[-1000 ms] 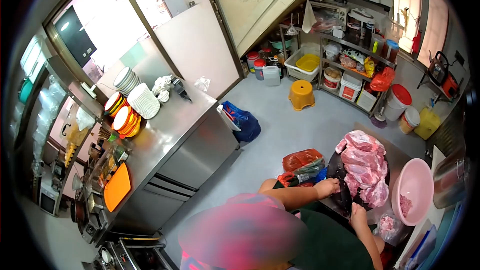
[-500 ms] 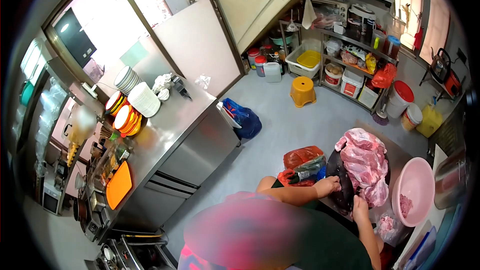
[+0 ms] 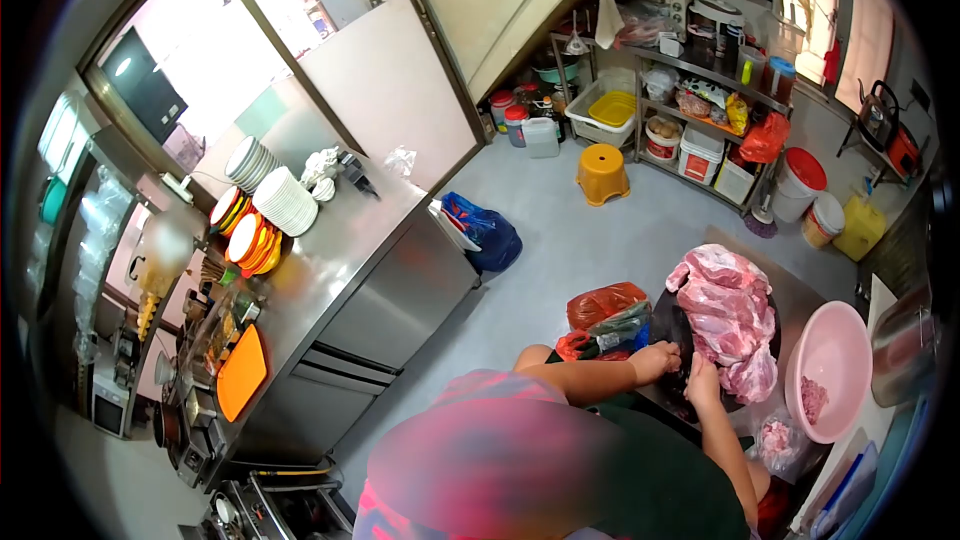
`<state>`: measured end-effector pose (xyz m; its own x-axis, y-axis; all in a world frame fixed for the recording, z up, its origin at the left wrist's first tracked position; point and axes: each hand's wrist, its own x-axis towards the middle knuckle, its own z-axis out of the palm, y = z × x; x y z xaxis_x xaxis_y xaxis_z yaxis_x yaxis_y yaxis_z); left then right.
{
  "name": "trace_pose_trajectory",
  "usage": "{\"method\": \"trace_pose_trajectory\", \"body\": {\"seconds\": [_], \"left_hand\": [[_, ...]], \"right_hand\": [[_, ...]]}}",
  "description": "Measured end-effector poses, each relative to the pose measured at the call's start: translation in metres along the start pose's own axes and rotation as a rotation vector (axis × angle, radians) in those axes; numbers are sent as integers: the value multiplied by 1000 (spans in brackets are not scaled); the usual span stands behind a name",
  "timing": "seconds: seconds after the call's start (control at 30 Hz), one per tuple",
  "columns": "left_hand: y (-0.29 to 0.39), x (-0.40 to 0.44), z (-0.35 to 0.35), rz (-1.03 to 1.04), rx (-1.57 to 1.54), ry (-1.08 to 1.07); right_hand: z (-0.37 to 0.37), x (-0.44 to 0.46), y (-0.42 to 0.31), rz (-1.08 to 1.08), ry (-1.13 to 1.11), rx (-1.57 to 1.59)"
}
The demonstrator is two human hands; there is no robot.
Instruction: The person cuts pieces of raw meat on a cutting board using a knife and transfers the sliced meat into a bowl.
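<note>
A large slab of raw pink meat (image 3: 725,305) rests on a dark round board (image 3: 668,320) at the lower right. My left hand (image 3: 656,363) is closed over the near left part of the board, left of the meat; what its fingers hold is too small to make out. Close beside it, my right hand (image 3: 703,382) is also closed, at the near left edge of the meat. Its fingers hide whatever they grip.
Right of the meat stands a pink basin (image 3: 830,340) with some cut meat inside, near a clear bag of meat (image 3: 778,440). Filled bags (image 3: 608,310) lie left of the board. Farther off are a yellow stool (image 3: 603,175), a loaded shelf rack (image 3: 700,130) and a steel counter (image 3: 385,240).
My right hand has moved up and slightly left, close to my left hand. My left hand has shifted slightly up. The meat sits slightly higher in view.
</note>
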<state>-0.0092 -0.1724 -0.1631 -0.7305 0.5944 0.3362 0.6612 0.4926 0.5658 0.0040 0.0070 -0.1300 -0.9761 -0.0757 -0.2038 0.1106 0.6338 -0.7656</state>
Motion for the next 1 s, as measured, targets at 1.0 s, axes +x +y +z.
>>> {"method": "trace_pose_trajectory", "body": {"seconds": [1.0], "left_hand": [[21,3,-36,13,-10,42]], "right_hand": [[-60,-90,-48,17,-40,-66]]}}
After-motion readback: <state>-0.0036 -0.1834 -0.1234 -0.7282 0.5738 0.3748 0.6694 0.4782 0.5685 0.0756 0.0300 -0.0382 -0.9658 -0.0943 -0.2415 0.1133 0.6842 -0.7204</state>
